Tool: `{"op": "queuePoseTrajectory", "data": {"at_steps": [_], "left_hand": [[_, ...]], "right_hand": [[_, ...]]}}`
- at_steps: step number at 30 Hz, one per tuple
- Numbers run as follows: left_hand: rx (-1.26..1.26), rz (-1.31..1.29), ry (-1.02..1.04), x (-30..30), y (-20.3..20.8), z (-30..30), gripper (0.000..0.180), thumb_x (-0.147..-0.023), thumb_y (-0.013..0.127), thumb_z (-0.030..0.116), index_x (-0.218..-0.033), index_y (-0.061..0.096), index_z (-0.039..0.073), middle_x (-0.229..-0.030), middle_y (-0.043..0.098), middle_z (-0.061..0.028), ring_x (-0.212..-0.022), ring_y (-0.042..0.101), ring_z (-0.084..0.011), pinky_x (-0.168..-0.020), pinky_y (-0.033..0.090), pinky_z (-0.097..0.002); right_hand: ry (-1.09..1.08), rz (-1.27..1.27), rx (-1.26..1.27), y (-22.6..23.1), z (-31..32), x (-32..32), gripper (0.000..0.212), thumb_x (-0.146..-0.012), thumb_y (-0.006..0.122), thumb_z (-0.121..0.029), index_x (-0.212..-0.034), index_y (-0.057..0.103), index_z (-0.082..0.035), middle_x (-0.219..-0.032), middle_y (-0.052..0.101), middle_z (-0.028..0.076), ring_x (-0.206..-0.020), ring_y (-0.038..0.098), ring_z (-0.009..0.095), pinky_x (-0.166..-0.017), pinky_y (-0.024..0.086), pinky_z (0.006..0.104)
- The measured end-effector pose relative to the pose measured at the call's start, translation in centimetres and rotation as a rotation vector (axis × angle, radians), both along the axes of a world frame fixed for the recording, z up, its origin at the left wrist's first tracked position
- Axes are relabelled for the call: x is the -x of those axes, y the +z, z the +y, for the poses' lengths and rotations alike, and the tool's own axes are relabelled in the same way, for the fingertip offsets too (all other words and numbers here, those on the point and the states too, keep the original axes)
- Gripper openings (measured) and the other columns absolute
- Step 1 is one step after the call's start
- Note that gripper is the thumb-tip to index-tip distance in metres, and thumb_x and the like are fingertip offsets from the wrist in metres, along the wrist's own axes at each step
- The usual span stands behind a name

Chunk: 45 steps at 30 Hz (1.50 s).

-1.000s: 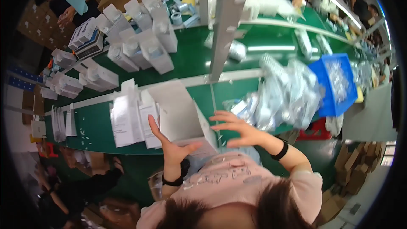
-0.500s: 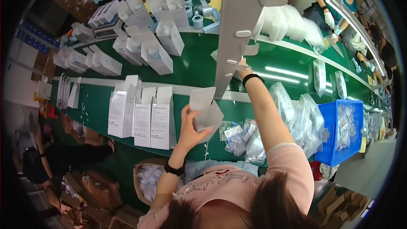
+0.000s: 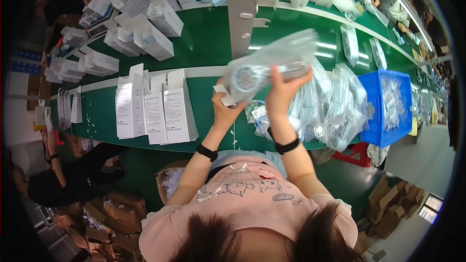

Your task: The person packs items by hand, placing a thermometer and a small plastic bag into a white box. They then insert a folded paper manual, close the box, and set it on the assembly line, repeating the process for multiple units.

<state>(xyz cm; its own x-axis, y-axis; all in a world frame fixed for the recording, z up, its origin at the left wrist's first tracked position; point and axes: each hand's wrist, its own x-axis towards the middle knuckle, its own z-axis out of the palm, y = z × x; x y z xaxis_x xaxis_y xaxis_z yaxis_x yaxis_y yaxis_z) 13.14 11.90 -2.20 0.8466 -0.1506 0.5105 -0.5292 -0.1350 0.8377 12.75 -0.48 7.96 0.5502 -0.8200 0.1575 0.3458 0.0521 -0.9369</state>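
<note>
Bag at centre, right hand clamped round it, left hand on white card; boxes upper left filled, loose bags right unboxed.

White box apparently mostly hidden behind the slightly blurred clear bag

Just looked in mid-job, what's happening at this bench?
The person's right hand holds a clear plastic bag with a round-ended item inside, tilted above the green worktop. The left hand is at the bag's lower end, holding a mostly hidden white cardboard piece. White cartons with raised flaps are at the left; more bagged items lie at the right, beside a blue bin.
</note>
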Motion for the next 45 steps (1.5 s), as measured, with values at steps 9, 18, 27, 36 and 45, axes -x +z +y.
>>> {"op": "queuePoseTrajectory", "data": {"at_steps": [9,18,27,36,45], "left_hand": [[0.050,0.345,0.248,1.9,-2.4,4.1,0.069,-0.057,0.078,0.012,-0.100,0.024,0.009,-0.121,0.035,-0.0255,-0.103,0.047,-0.0353,-0.084,0.041,-0.0404],[-0.112,0.167,0.098,4.9,-0.9,7.2,0.074,-0.056,0.079,0.016,-0.106,0.025,0.009,-0.124,0.030,-0.0257,-0.112,0.038,-0.0369,-0.091,0.036,-0.0417],[-0.517,0.134,0.083,3.5,6.7,6.2,0.026,-0.063,0.069,0.009,-0.081,0.052,0.002,-0.114,0.039,-0.0200,-0.098,0.045,-0.0361,-0.080,0.040,-0.0377],[-0.480,0.285,0.215,1.4,6.7,6.9,0.012,-0.063,0.066,0.008,-0.065,0.058,-0.001,-0.069,0.054,-0.0111,-0.057,0.052,-0.0265,-0.051,0.039,-0.0330],[-0.465,0.384,0.164,1.0,7.0,7.3,0.012,-0.063,0.065,0.008,-0.062,0.057,-0.001,-0.071,0.055,-0.0115,-0.063,0.055,-0.0294,-0.055,0.042,-0.0348]], "right_hand": [[0.546,0.248,1.187,-0.6,1.9,4.1,0.045,-0.065,0.068,-0.021,-0.107,0.053,-0.015,-0.121,0.036,0.015,-0.118,0.027,0.036,-0.096,0.026,0.0441],[0.529,0.236,0.890,-6.9,-0.7,4.4,0.047,-0.066,0.067,-0.017,-0.110,0.051,-0.014,-0.110,0.047,0.013,-0.108,0.040,0.032,-0.089,0.033,0.0458],[0.965,0.808,1.531,-13.5,-4.3,5.7,0.043,-0.064,0.067,-0.013,-0.103,0.050,-0.011,-0.100,0.053,0.008,-0.092,0.049,0.027,-0.086,0.036,0.0399],[0.552,0.181,0.213,-3.6,-0.5,6.4,0.024,-0.071,0.059,0.003,-0.092,0.049,-0.004,-0.086,0.054,0.009,-0.078,0.053,0.017,-0.065,0.046,0.0255],[0.606,0.010,1.318,-4.8,3.9,5.1,0.033,-0.064,0.068,-0.004,-0.093,0.052,-0.003,-0.102,0.049,0.010,-0.095,0.052,0.026,-0.075,0.046,0.0315]]}}
